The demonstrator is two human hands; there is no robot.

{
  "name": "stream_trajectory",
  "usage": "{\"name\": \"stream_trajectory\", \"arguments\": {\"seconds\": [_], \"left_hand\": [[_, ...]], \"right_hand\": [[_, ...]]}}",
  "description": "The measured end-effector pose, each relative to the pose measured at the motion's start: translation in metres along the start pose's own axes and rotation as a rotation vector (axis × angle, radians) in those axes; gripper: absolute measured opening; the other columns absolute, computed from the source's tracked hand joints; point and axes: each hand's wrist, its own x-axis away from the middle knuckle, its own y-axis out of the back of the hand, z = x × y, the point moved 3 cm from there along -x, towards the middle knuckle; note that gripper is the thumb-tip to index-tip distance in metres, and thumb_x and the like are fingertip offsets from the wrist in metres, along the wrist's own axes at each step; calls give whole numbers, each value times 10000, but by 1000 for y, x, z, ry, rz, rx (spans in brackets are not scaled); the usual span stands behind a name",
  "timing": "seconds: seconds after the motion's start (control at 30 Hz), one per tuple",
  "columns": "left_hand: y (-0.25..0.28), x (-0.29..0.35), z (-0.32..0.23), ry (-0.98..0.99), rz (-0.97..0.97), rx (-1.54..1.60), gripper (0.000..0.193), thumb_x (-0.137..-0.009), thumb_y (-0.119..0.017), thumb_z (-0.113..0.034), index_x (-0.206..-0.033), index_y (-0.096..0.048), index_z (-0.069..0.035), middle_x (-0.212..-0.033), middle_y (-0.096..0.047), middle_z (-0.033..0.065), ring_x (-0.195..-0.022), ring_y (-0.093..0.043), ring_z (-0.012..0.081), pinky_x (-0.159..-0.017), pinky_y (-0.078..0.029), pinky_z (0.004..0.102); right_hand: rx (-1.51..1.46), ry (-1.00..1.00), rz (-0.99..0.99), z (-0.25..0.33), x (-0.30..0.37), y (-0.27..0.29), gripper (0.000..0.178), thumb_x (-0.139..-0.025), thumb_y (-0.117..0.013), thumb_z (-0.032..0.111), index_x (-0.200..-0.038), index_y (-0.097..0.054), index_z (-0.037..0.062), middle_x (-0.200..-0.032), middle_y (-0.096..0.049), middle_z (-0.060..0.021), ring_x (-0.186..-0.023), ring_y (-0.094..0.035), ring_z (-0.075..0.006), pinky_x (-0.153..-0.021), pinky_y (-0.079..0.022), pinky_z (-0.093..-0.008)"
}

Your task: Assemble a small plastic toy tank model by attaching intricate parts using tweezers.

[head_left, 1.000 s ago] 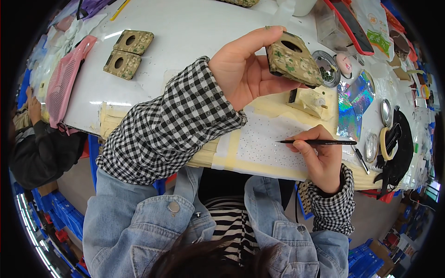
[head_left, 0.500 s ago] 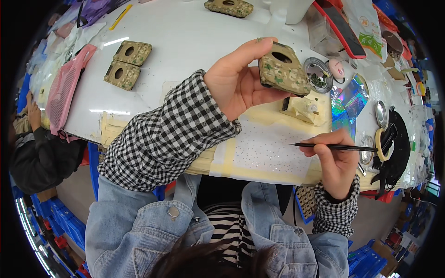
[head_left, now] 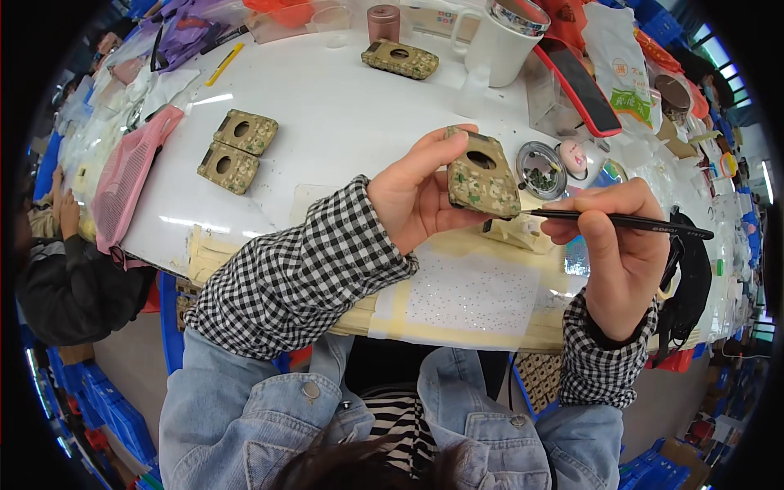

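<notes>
My left hand (head_left: pixel 420 184) is closed round the edge of a camouflage-patterned model hull (head_left: pixel 487 186) with an oval hole in its top, held tilted above the table. A thin black fine-tipped brush (head_left: pixel 629 220) is pinched in my right hand (head_left: pixel 616 253), its tip at or very close to the hull's lower right corner. Below lies a white sheet (head_left: pixel 465 296) dotted with many tiny specks and bordered by yellow tape. Two similar hulls (head_left: pixel 245 133) lie side by side at left, and another hull (head_left: pixel 400 60) sits at the far side.
At right are a round clear dish with dark green bits (head_left: pixel 541 171), a pink oval item (head_left: pixel 573 158), a red-edged phone (head_left: pixel 576 88) and a black cloth item (head_left: pixel 692 269). A white mug (head_left: pixel 500 45) stands behind. A pink mesh pouch (head_left: pixel 135 175) and another person's hand (head_left: pixel 69 214) are at left.
My right hand has lifted the brush from over the speckled sheet up to the hull's corner. The hull in my left hand is turned slightly, and the whole view has shifted, showing more of the table's far side.
</notes>
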Motion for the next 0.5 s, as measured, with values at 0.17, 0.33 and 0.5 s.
{"name": "stream_trajectory", "arguments": {"seconds": [0.17, 0.33, 0.5], "left_hand": [[-2, 3, 1, 10, -16, -11, 422, -937, -444, -337, -1286, -402, -103, -1159, -556, 89, -1003, -605, 203, -818, -550, 312], [-2, 1, 3, 28, -10, -27, 421, -938, -440, -346, -1275, -398, -97, -1142, -565, 108, -1001, -608, 210, -809, -557, 309], [-1, 0, 4, 19, 5, -25, 411, -938, -441, -343, -1263, -402, -94, -1133, -569, 114, -994, -613, 210, -800, -563, 303]], "right_hand": [[202, 102, 51, -5, -7, -2, 146, -899, -558, 105, -910, -495, -27, -852, -640, -159, -758, -644, -181, -707, -512, -269], [250, 105, 73, -10, -8, -2, 140, -902, -550, 92, -918, -496, -36, -865, -641, -162, -788, -645, -187, -718, -514, -268], [124, 76, -8, -12, -7, -8, 95, -838, -634, 48, -879, -581, -19, -759, -563, -32, -699, -524, -76, -631, -409, -194]]}}
